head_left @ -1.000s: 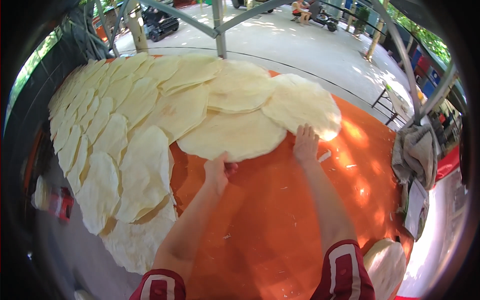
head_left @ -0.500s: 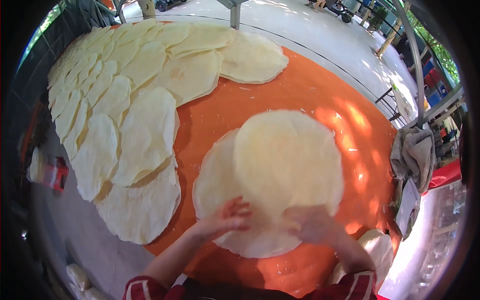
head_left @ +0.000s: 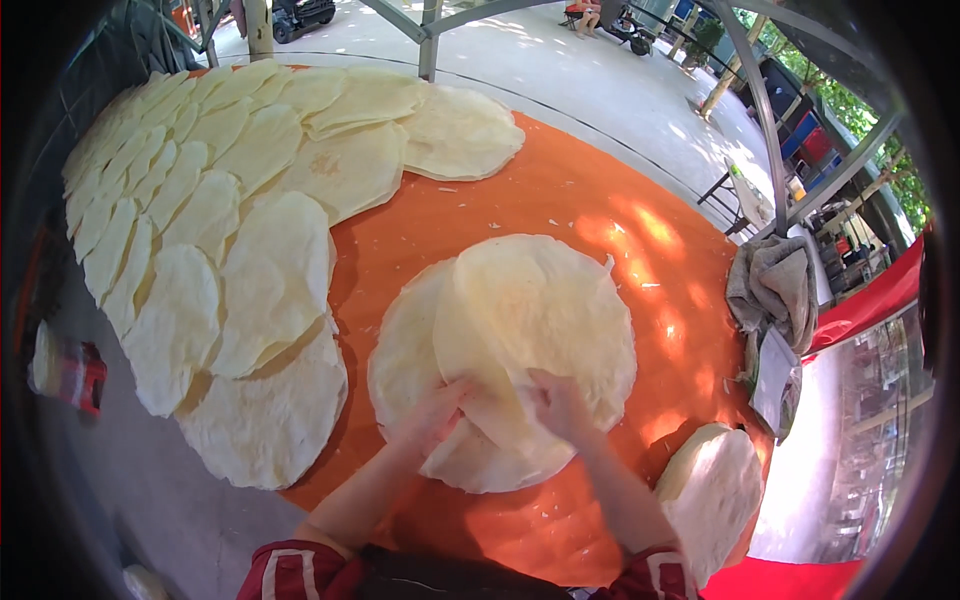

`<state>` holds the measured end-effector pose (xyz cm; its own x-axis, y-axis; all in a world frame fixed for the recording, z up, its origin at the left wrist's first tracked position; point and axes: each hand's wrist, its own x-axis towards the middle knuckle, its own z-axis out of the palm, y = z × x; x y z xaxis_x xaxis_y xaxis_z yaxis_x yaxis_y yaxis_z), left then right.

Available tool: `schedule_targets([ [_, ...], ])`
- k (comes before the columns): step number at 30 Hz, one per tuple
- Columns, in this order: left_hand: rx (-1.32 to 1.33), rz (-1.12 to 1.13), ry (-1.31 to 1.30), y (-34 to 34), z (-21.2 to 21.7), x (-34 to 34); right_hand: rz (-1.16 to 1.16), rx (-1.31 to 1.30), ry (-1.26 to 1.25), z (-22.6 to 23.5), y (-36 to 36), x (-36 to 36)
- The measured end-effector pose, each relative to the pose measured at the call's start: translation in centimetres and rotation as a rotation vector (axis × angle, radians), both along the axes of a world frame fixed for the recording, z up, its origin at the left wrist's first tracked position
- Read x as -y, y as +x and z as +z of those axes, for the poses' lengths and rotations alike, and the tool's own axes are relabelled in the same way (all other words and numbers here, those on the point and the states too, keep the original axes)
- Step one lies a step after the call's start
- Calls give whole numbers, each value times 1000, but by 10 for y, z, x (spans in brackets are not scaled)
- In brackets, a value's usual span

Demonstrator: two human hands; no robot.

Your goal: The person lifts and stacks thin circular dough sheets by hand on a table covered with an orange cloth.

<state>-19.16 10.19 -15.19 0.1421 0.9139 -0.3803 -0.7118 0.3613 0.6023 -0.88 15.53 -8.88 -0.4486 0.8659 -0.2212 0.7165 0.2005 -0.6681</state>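
Pale round sheets [head_left: 520, 325], thin, overlapping, upper one creased, on orange tabletop [head_left: 480, 215]

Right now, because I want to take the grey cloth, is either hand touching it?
No: the left hand and the right hand are both at the pale round sheets, apart from the grey cloth.

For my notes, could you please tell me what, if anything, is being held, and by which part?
The left hand and right hand seem to hold the upper pale sheet by its near edge.
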Motion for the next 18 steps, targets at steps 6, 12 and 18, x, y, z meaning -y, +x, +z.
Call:
schedule_targets([
  [6, 27, 172, -218, -19, -21, 38, 78, 62, 403, 175, 77, -93],
  [12, 81, 174, -232, -29, -5, 48, 331, 287, 913, 138, -1, -9],
  [18, 193, 26, -118, -29, -21, 45, 255, 245, 546, 5, -77, 73],
])
